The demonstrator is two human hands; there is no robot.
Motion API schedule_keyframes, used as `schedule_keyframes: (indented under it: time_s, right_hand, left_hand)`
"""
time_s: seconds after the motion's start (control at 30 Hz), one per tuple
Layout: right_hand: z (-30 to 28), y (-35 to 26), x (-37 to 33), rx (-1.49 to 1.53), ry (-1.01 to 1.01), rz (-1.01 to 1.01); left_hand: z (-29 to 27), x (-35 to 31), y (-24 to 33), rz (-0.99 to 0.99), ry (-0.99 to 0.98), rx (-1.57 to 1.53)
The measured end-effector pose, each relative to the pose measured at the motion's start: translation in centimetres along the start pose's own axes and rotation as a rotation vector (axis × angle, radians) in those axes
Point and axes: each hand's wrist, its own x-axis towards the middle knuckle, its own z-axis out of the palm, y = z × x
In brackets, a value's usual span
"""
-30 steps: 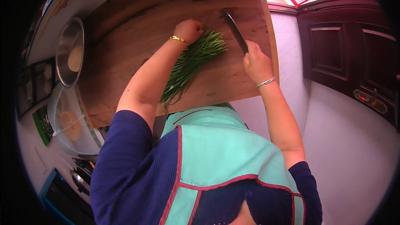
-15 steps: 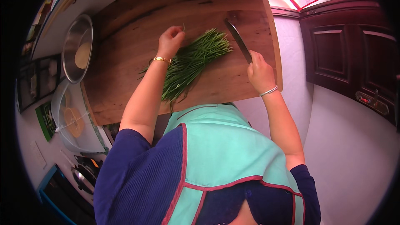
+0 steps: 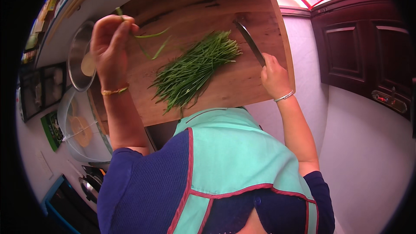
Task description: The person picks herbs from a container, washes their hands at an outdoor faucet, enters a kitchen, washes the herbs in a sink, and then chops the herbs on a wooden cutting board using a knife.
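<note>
A pile of green chives [image 3: 197, 69] lies slantwise across the wooden board [image 3: 182, 13], with its pale cut ends toward the upper right. Raised above the board's left part, my left hand [image 3: 112, 39] pinches a few loose chive blades [image 3: 151, 37], which dangle to the right of my fingers. My right hand [image 3: 275, 76] grips the handle of a knife [image 3: 250, 41] near the right edge of the board. The dark blade points away from me, to the upper left, and stands apart from the pile.
Left of the board, partly behind my left hand, is a metal bowl [image 3: 78, 76] with something pale inside. Nearer me stands a translucent container [image 3: 76, 147] beside a green packet [image 3: 53, 130]. Dark red cabinet doors [image 3: 346, 56] are at the right.
My left hand has lifted off the chive pile and moved left, carrying a few blades. My right hand and the knife have hardly shifted.
</note>
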Motion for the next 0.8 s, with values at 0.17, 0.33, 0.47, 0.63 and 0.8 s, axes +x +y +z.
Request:
schedule_keyframes:
  time_s: [0.17,0.33,0.47,0.63,0.8]
  right_hand:
    - [-0.8,0.2,-1.4,-0.023,-0.005,0.031]
    - [-1.3,-0.2,-2.8,-0.026,-0.033,0.059]
    - [-2.8,-0.1,-4.2,-0.008,-0.082,0.064]
    - [-4.8,-0.5,-6.7,0.012,-0.336,0.036]
    - [-3.0,-1.5,-6.0,-0.034,-0.49,0.061]
  left_hand:
    - [0.7,0.1,1.4,-0.087,-0.126,0.441]
    - [3.8,-3.3,-13.4,-0.448,-0.463,0.642]
    - [5.0,-3.2,-21.4,-0.31,-0.366,0.801]
    - [5.5,-2.2,-25.8,-0.111,-0.381,0.862]
    - [6.6,-3.8,-25.2,-0.424,-0.339,0.498]
